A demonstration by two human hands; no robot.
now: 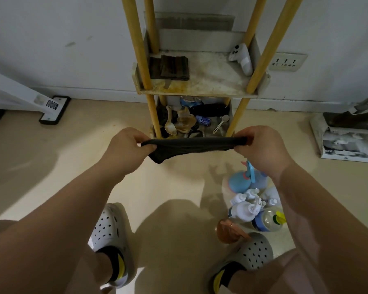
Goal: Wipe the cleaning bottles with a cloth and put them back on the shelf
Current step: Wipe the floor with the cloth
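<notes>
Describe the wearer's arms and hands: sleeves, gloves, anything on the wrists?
The left hand and right hand are bare, with no gloves. No watch or band shows on either wrist. The left forearm and right forearm are unsleeved as far as the frame shows.

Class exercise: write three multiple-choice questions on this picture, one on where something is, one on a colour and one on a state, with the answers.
1. Where are the cleaning bottles? A on a table; B on the floor by the right shoe; C in a sink.
2. What colour is the cloth? A white; B red; C dark grey.
3. How is the cloth held? A stretched between left hand and right hand; B balled in one fist; C draped over an arm.
Answers: B, they cluster on the floor beside the shoe; C, it shows dark grey; A, each hand pinches one end.
</notes>
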